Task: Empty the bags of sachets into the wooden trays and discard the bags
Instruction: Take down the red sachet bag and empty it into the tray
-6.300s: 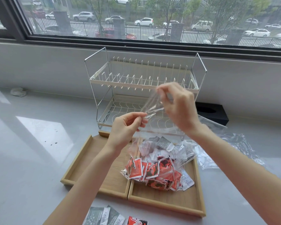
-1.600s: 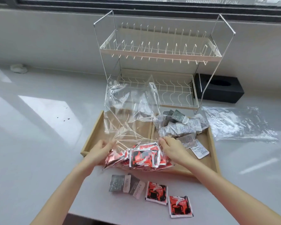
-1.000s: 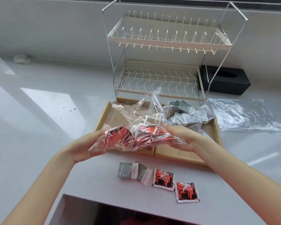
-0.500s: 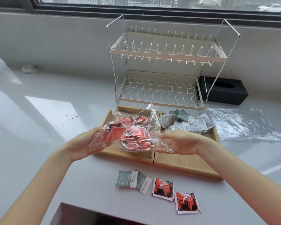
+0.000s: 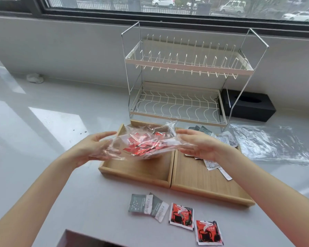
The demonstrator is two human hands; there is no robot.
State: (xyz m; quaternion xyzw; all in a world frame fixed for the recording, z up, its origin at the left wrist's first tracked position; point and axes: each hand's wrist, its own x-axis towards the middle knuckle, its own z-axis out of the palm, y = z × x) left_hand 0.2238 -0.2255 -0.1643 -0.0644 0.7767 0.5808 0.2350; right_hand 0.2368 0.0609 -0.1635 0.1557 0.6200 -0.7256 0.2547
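A clear plastic bag [image 5: 132, 138] full of red sachets [image 5: 141, 146] hangs lying flat above the left wooden tray [image 5: 137, 171]. My left hand [image 5: 92, 147] holds its near left end and my right hand [image 5: 197, 146] its right side, palms turned inward. The bag's open mouth points away toward the rack. The right wooden tray [image 5: 200, 182] touches the left one and holds a pile of grey and white sachets [image 5: 221, 139] at its far end, partly hidden by my right hand.
A two-tier wire dish rack [image 5: 182, 82] stands just behind the trays. An empty clear bag [image 5: 268, 141] lies right of them, a black tissue box [image 5: 248, 106] behind it. Two grey sachets [image 5: 146, 205] and two red sachets [image 5: 194, 223] lie loose near the counter's front edge.
The bag was lifted from the counter's front, turned flat and carried forward over the left tray. Sachets have slid toward its far end.
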